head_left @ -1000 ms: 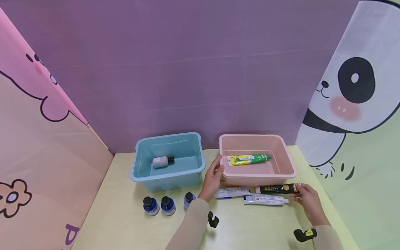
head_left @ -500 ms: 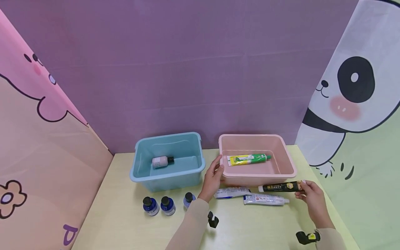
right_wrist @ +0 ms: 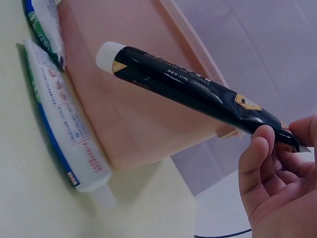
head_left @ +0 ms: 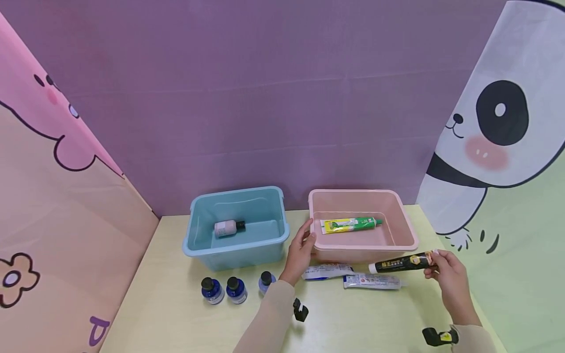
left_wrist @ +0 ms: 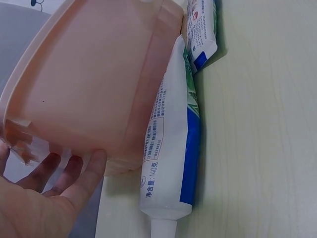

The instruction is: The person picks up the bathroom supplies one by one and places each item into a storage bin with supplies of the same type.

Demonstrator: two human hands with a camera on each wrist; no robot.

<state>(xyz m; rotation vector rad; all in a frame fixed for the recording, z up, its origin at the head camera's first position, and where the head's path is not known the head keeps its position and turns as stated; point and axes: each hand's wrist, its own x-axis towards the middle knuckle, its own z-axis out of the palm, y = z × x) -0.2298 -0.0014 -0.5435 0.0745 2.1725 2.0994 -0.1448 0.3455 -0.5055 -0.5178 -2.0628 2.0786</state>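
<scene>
My right hand [head_left: 450, 279] pinches the flat end of a black toothpaste tube [head_left: 403, 263] between thumb and fingers. The tube's white cap points left, raised above the table in front of the pink bin [right_wrist: 143, 114]. My left hand [head_left: 300, 255] touches the left end of the pink bin [head_left: 353, 255], its fingertips against the wall below the rim in the left wrist view. Inside that bin lies a yellow-and-green tube [head_left: 351, 225]. Two white-and-blue toothpaste tubes, a nearer one [head_left: 372, 281] and another [head_left: 327, 271], lie on the table along its front.
To the left stands a light blue bin [head_left: 236, 255] with a small pink bottle [head_left: 226, 228] lying in it. Blue bottles with black caps, one at the left [head_left: 213, 291], one beside it [head_left: 237, 290] and one by my left forearm [head_left: 266, 282], stand in front.
My right hand has lifted the black toothpaste tube off the table and carried it slightly to the right, its capped end now lower. The left hand stays on the pink bin.
</scene>
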